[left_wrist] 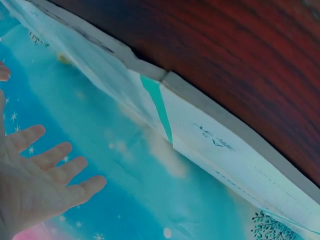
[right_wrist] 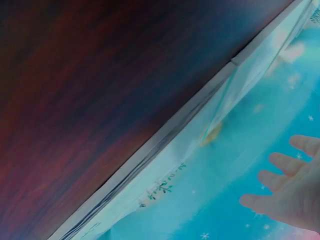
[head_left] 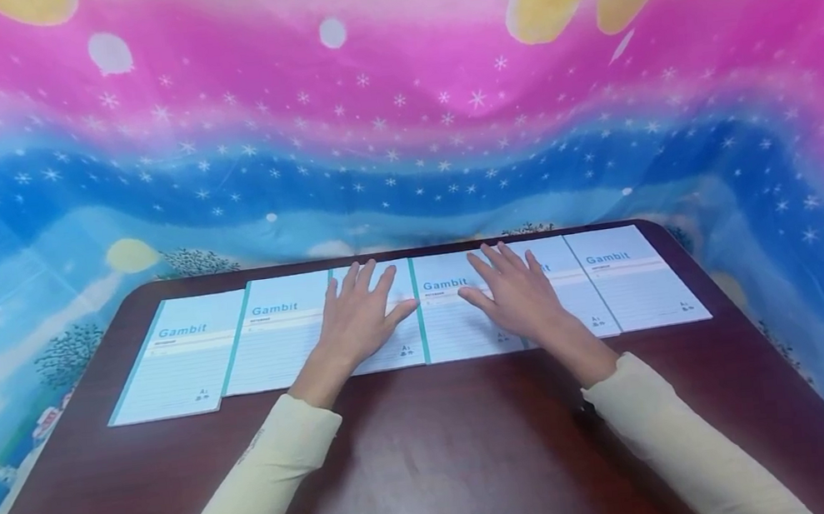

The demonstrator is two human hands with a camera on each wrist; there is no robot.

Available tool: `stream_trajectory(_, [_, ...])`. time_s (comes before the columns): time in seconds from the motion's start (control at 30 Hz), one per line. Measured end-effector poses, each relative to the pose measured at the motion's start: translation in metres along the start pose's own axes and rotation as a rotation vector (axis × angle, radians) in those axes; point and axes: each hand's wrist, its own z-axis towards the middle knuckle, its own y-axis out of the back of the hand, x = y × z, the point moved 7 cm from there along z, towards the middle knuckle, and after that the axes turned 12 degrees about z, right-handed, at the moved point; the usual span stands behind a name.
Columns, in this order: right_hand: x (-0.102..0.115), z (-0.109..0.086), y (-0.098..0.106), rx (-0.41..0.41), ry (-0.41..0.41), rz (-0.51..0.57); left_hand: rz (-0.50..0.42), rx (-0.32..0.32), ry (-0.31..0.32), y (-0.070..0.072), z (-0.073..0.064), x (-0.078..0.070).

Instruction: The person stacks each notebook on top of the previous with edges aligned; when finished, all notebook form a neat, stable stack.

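Several white notebooks with "Gambit" on their covers and green spine strips lie side by side in a row. My left hand (head_left: 360,317) is held above the third notebook from the left (head_left: 385,359), fingers spread and thumb pointing right. Over the notebooks right of the middle is my right hand (head_left: 517,292), also spread, its thumb towards the middle notebook (head_left: 457,328). Both wrist views show the left fingers (left_wrist: 65,172) and the right fingers (right_wrist: 272,182) apart from the covers, holding nothing. The hands partly hide the notebooks beneath them.
The row runs along the far edge of a dark reddish-brown table (head_left: 434,464). The leftmost notebook (head_left: 175,366) sits slightly nearer than its neighbours; the rightmost notebook (head_left: 644,283) lies near the far right corner. A pink and blue patterned cloth (head_left: 402,157) hangs behind and around the table.
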Motion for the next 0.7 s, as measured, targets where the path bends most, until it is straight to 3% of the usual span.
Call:
stream_trajectory(0.33, [-0.015,-0.01,0.0,0.018,0.03,-0.003,0.057,-0.015,-0.108,-0.008,0.0,-0.015])
stream_trajectory(0.7, [-0.028,-0.023,-0.009,0.102,0.092,0.032,0.098,0.037,-0.225,-0.027,-0.008,-0.03])
